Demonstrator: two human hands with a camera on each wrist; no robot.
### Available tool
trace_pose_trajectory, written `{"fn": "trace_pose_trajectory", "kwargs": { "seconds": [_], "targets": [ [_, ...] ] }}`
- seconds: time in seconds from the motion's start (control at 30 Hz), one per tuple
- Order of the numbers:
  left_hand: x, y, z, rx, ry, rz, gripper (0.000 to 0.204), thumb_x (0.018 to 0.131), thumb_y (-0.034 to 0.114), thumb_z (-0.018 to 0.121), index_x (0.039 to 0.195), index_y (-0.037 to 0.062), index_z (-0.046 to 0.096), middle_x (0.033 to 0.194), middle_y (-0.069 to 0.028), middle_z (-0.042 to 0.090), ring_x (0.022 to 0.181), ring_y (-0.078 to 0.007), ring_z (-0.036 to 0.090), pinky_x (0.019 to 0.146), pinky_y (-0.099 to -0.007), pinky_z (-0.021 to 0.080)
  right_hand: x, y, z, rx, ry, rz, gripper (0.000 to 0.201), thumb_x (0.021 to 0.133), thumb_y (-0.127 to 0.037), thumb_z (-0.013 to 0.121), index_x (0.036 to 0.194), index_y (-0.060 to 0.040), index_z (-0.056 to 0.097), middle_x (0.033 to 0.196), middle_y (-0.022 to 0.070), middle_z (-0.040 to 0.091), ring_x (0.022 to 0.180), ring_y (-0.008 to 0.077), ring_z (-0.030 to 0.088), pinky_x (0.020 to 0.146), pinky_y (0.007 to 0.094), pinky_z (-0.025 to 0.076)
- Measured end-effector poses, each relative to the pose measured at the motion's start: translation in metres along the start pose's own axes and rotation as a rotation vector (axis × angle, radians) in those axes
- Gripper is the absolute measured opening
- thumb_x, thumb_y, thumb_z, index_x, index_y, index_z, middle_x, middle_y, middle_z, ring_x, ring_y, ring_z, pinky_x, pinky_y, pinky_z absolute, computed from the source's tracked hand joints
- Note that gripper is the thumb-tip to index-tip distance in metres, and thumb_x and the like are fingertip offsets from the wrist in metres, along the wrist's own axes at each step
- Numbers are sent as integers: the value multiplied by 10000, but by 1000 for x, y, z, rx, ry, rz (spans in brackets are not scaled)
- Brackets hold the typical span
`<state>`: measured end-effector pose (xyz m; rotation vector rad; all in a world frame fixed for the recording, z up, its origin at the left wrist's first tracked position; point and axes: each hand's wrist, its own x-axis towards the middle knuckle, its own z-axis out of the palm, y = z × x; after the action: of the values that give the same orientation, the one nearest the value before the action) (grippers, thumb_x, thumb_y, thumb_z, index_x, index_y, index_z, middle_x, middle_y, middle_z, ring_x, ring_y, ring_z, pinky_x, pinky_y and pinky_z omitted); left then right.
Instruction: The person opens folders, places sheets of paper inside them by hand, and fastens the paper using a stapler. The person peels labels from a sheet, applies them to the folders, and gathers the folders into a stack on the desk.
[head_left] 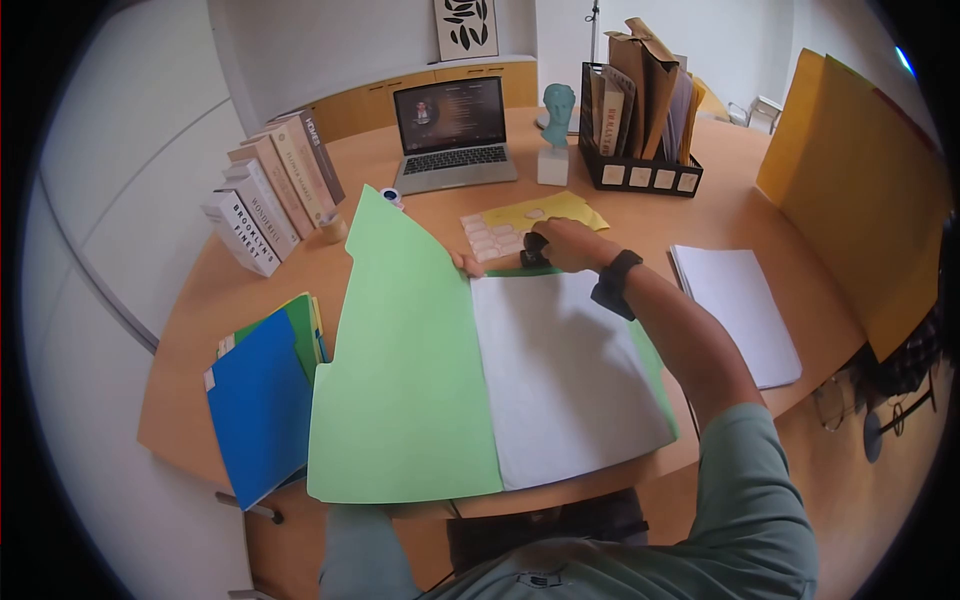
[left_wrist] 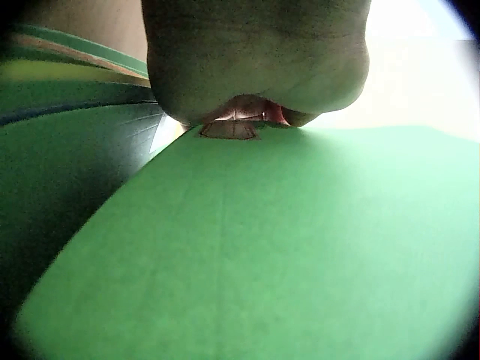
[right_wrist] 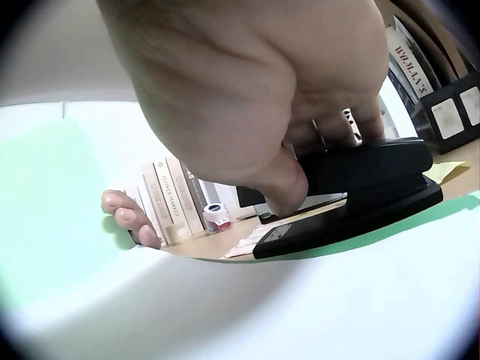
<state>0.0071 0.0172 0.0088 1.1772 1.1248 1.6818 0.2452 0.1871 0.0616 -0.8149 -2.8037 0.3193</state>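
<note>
A light green folder [head_left: 400, 370] lies opened in front of me, its left cover raised and a white paper stack [head_left: 570, 380] on its right side. My left hand [head_left: 467, 265] holds the raised cover near its inner far edge; most of that hand is hidden behind it, with fingertips showing past the edge. At the far edge of the paper, my right hand [head_left: 570, 246] grips a black stapler [right_wrist: 360, 199], thumb and fingers around its upper arm. The stapler's base sits right at the paper's edge in the right wrist view.
Blue and green folders [head_left: 262, 400] lie at left, below upright books [head_left: 280, 185]. A laptop [head_left: 455, 135], a bust [head_left: 558, 115] and a black file holder [head_left: 640, 170] stand behind. Loose white paper [head_left: 735, 315] lies right, near a yellow panel [head_left: 850, 200].
</note>
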Motion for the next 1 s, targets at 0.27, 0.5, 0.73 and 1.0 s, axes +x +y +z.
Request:
{"fn": "trace_pose_trajectory", "kwargs": {
  "seconds": [0.27,0.5,0.73,1.0],
  "targets": [
    [-2,-2,1,-15,-5,-2,241,959,250,500,885,50,614,787,-18,541,749,-140,500,699,-306,453,-1,-7,-2,-15,97,-56,271,808,-47,602,1070,-16,665,1024,219,681,1009,402,641,882,477,506],
    [-2,-3,2,-31,-14,-6,244,959,252,499,884,50,614,786,-18,541,745,-139,500,694,-305,453,1,-28,-7,29,-14,-106,301,831,-43,593,1126,-25,651,1062,213,672,1026,401,623,889,461,479],
    [-4,-5,3,-44,-21,-5,247,960,255,498,883,51,614,786,-17,542,741,-138,500,689,-305,454,-4,-24,-4,109,-63,-178,261,837,-31,564,1072,-37,677,1024,196,685,978,395,633,852,467,478],
    [-5,-5,2,-54,-32,-4,251,961,258,496,881,52,614,785,-17,542,736,-136,500,684,-304,454,-13,-30,-9,105,-161,-211,386,826,47,545,1182,-34,670,1135,204,674,1087,376,617,932,419,473]
  ]
}}
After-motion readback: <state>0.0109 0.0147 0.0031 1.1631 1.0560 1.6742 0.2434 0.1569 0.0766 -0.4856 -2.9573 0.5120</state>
